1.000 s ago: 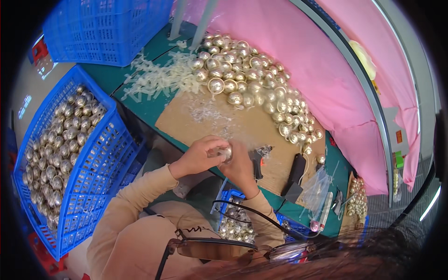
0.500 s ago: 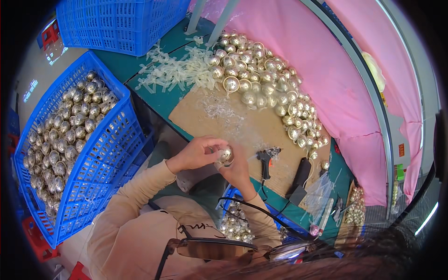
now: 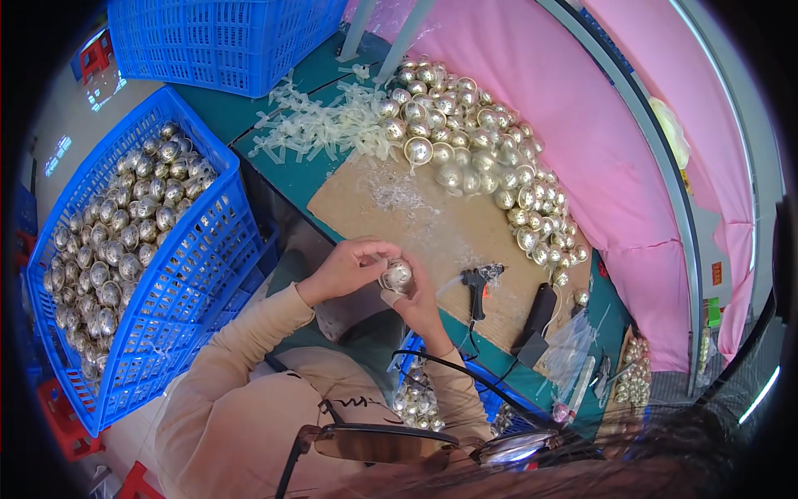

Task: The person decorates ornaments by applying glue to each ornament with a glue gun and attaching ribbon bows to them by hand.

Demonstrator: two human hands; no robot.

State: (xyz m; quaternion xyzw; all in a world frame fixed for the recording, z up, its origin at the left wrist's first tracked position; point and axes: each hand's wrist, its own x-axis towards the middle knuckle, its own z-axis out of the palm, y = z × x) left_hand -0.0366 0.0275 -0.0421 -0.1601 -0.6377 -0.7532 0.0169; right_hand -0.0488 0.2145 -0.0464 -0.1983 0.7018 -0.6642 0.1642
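Note:
A shiny silver ball ornament (image 3: 397, 277) with small markings sits in my right hand (image 3: 422, 306), whose fingers and thumb wrap round its right side. On the ball's left, my left hand (image 3: 352, 268) has its thumb and forefinger drawn together close to the ball's upper edge. Whatever those fingertips pinch, if anything, is too small to make out. Both hands are above the near edge of a brown cardboard sheet (image 3: 349, 200). Beyond them on the cardboard and the green table lies a large heap of similar ball ornaments (image 3: 490, 137).
A black glue gun (image 3: 475, 293) and a black cylindrical tool (image 3: 540, 309) lie to the right. Pale translucent strips (image 3: 320, 125) are piled at the back. A blue crate (image 3: 195, 249) full of balls stands left, another blue crate (image 3: 220, 46) behind. Pink cloth (image 3: 607, 166) borders the table.
The ball has turned in my right hand and shows more of its surface. My left fingertips have shifted to its upper left edge. The whole view has moved slightly.

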